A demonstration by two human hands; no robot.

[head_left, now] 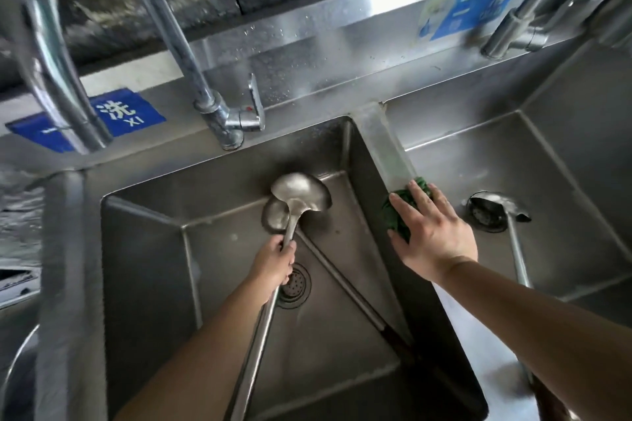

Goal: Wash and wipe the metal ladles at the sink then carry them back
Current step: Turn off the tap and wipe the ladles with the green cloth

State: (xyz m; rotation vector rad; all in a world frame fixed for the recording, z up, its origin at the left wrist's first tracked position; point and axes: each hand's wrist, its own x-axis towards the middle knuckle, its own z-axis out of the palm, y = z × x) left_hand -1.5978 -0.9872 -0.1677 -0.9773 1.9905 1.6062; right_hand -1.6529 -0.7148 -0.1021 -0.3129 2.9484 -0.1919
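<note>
Two steel sink basins [143,249] sit side by side, a ladle [301,195] held over the left one by the left hand [275,263], clenched on its handle — long axis running from the person toward the faucet. On the divider, just right of the bowl, the right hand [432,232] lies flat, fingers straight, on a green cloth [396,219] — the nearer one for wiping.

Head view, steeply down, seemingly close.

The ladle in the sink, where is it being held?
The left hand grips the ladle on its handle, just below the bowl.
</note>
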